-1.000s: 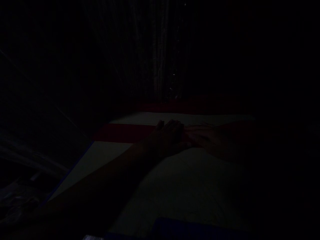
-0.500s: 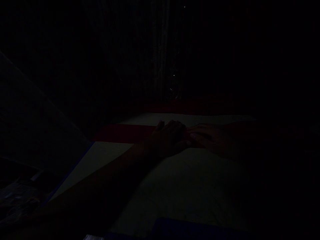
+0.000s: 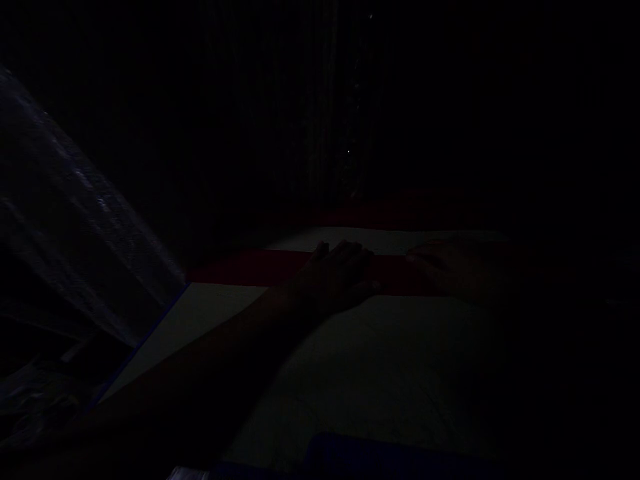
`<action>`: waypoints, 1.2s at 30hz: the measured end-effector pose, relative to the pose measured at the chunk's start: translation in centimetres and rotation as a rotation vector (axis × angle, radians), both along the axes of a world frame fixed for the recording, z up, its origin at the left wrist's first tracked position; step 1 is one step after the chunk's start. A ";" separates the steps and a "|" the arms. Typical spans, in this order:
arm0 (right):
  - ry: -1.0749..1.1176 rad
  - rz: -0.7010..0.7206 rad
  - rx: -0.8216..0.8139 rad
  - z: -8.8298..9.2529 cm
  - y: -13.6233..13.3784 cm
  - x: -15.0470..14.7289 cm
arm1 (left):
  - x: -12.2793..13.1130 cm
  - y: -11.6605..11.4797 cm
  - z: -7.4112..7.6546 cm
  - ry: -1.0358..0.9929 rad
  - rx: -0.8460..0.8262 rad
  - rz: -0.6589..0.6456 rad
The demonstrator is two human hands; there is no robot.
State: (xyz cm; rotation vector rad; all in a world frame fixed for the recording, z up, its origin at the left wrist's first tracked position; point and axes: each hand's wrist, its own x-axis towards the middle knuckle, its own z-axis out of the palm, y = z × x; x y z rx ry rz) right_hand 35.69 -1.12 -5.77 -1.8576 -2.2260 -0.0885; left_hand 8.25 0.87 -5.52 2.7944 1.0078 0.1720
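Observation:
The view is very dark. A red strip of cloth or sheet [image 3: 245,267] runs crosswise over a pale, flat surface [image 3: 360,360]. My left hand [image 3: 340,275] lies flat across the strip, palm down, with its fingers stretched forward and the thumb out to the right. Farther right, my right hand [image 3: 447,263] rests over the same strip, fingers pointing left and apart from the left hand. Its fingers look extended, though shadow hides much of the hand. I see nothing held in either hand.
A blue border [image 3: 145,337] edges the pale surface on the left. Beyond it slants a greyish sheet or panel [image 3: 95,193], with a crumpled heap [image 3: 35,400] below. A dark blue shape [image 3: 380,457] lies at the near edge. The right side is black.
My right hand has moved right, away from my left hand, uncovering more of the red strip. The left hand has stayed in place. The slanted sheet at left looks brighter.

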 end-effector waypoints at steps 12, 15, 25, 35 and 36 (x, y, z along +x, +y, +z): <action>0.119 0.076 0.048 -0.1 0.1 0.0 | 0.0 0.0 -0.1 -0.008 -0.006 0.005; 0.143 0.128 0.063 0.0 -0.1 -0.4 | 0.1 -0.2 0.2 -0.007 0.000 0.011; 0.135 0.146 0.057 0.4 -0.1 -1.1 | 0.2 -0.2 0.2 0.018 -0.010 0.029; 0.129 0.137 0.020 0.7 -0.3 -1.4 | 0.2 -0.2 0.3 0.025 -0.015 0.015; 0.132 0.137 0.020 0.8 -0.3 -1.5 | 0.2 -0.3 0.4 0.031 -0.017 0.019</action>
